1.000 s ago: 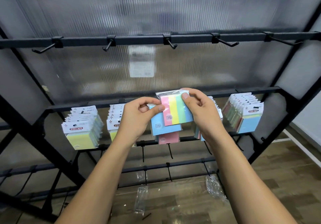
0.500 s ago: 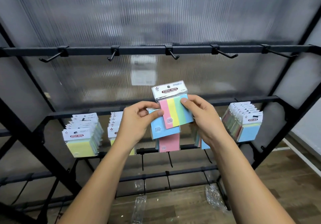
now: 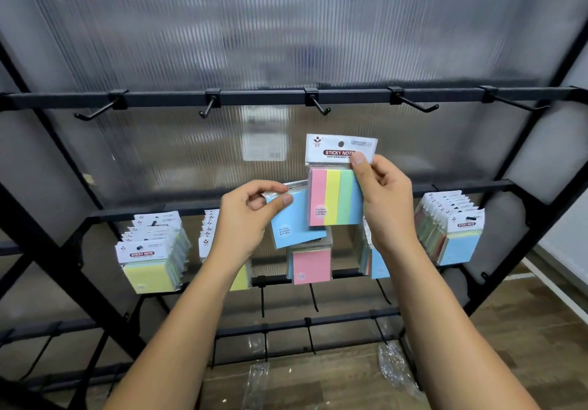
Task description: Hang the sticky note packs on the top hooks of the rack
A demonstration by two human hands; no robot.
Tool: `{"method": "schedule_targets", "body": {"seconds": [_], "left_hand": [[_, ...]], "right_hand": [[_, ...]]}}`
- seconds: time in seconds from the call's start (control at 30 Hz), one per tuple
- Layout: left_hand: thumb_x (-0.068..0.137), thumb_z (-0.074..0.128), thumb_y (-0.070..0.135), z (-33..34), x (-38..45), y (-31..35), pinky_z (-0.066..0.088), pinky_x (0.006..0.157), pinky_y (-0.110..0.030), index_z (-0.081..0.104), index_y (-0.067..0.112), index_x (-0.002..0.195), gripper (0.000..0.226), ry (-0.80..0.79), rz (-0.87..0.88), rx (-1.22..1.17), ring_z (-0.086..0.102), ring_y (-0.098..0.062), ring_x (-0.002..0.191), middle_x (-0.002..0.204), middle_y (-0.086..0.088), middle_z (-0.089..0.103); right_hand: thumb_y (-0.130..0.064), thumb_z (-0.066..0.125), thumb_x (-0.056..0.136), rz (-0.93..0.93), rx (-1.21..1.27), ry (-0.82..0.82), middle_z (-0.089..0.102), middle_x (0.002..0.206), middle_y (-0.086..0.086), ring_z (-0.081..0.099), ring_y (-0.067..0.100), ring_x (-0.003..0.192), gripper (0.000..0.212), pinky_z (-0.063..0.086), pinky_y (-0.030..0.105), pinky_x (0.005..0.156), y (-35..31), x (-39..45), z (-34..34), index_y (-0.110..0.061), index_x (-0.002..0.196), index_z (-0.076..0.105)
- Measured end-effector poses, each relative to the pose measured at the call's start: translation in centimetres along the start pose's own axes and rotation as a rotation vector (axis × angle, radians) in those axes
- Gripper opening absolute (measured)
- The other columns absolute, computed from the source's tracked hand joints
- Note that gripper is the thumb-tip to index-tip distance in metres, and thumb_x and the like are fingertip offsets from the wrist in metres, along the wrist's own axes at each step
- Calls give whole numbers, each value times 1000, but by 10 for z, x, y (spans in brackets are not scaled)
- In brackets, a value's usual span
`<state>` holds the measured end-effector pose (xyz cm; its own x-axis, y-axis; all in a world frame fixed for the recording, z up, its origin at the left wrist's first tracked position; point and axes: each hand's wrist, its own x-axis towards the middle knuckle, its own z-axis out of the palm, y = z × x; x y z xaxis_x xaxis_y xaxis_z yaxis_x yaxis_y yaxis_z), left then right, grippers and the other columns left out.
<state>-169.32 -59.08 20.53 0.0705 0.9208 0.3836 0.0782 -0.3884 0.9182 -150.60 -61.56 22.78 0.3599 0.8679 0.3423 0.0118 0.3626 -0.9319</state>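
My right hand [image 3: 383, 199] pinches a sticky note pack with pink, yellow, green and blue stripes [image 3: 331, 196], upright, its white header card with a hang hole on top. It is held below the top rail's middle hook [image 3: 319, 109], apart from it. My left hand [image 3: 246, 218] pinches the top edge of a blue pack [image 3: 294, 225], tilted, just left of and partly behind the striped one. The top rail [image 3: 261, 96] carries several bare black hooks.
The middle rail holds rows of hung packs: a yellow-fronted row [image 3: 149, 250] at left, a pink pack [image 3: 310, 265] in the centre, a blue-fronted row [image 3: 453, 228] at right. Lower rails carry bare hooks. Clear plastic wrappers [image 3: 394, 368] lie on the wooden floor.
My right hand has lifted the striped pack up and to the right, away from the blue pack, so its header card stands clear. My left hand stays lower with the blue pack.
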Motion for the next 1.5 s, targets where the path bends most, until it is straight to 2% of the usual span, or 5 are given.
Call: {"method": "schedule_targets", "body": {"seconds": [0.2, 0.33, 0.87, 1.2, 1.5], "left_hand": [[84, 75, 7, -1, 6, -4, 44, 53, -12, 72, 10, 89, 7, 12, -36, 3, 64, 3, 64, 72, 18, 71], [84, 76, 10, -1, 8, -8, 52, 56, -18, 72, 18, 85, 9, 26, -81, -13, 71, -7, 82, 82, 13, 74], [84, 74, 11, 4, 9, -8, 54, 55, -20, 71, 18, 87, 8, 35, -118, -30, 71, -8, 91, 88, 10, 74], [85, 74, 9, 4, 5, -7, 51, 55, -20, 71, 17, 87, 9, 20, -101, -34, 70, -2, 91, 84, 16, 74], [84, 74, 7, -7, -2, -14, 52, 59, -17, 71, 16, 86, 9, -19, -74, -48, 71, -5, 89, 86, 12, 75]], "right_hand": [[-30, 59, 100, -96, -28, 40, 62, 63, -9, 52, 3, 59, 32, 39, 17, 53, -17, 22, 8, -11, 74, 62], [-31, 60, 100, -114, -38, 42, 62, 63, -6, 51, 4, 57, 34, 39, 20, 54, -21, 34, 11, -9, 73, 61], [-31, 60, 99, -105, -72, 3, 65, 64, -7, 56, 4, 57, 33, 42, 19, 53, -17, 51, 18, -4, 80, 66], [-34, 61, 99, -119, -117, 24, 62, 70, 18, 53, 11, 61, 48, 38, 24, 55, -12, 57, 24, 11, 83, 59], [-43, 61, 96, -84, -227, 82, 52, 61, 2, 43, 10, 59, 53, 32, 29, 59, 9, 74, 38, 6, 75, 55]]}}
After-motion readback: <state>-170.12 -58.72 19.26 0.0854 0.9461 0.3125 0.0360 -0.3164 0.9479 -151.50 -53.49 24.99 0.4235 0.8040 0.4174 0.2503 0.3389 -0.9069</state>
